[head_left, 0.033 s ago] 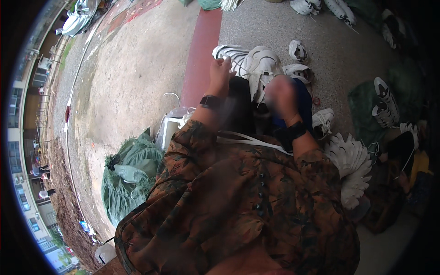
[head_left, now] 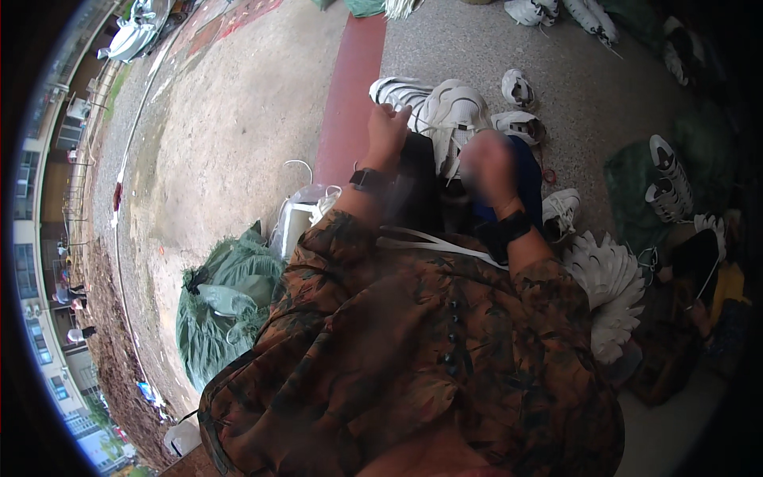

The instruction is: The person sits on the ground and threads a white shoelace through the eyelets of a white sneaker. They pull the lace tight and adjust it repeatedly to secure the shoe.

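A white shoe upper (head_left: 455,111) lies over my knees, between my two hands. My left hand (head_left: 387,131) is raised at its left side, fingers curled together in a pinch. A thin pale strand runs near those fingertips, and what they hold is too small to make out. My right hand (head_left: 489,159) rests at the upper's near right side; its fingers are smeared, so its grip does not show. Beyond my left hand, several white uppers (head_left: 400,91) lie stacked in a fan. White straps (head_left: 437,242) cross my lap.
White shoes (head_left: 518,89) sit on the floor ahead, another shoe (head_left: 560,213) by my right knee. A fanned pile of white pieces (head_left: 606,282) lies at my right. A green sack (head_left: 226,306) and a clear bag (head_left: 298,219) stand at my left. A laced shoe (head_left: 669,179) lies farther right.
My left hand has shifted slightly to the right and nearer to me, its fingers drawn a little closer together. My right hand and the shoe upper look unmoved.
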Action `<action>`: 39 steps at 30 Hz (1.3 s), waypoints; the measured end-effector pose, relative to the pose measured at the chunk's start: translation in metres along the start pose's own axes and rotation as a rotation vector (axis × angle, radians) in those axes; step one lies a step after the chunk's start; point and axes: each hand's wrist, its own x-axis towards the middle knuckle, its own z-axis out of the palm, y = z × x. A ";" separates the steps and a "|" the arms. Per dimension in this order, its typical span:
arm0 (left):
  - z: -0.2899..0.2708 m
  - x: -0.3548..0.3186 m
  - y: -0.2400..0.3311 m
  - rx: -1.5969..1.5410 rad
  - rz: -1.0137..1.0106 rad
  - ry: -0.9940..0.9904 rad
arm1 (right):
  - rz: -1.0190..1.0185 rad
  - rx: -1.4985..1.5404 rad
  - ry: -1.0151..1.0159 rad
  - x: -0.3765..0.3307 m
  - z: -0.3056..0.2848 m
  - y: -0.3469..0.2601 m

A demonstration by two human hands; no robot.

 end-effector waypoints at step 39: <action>-0.022 0.003 0.050 -0.958 0.084 -0.313 | -0.025 -1.129 -0.011 0.042 0.031 -0.006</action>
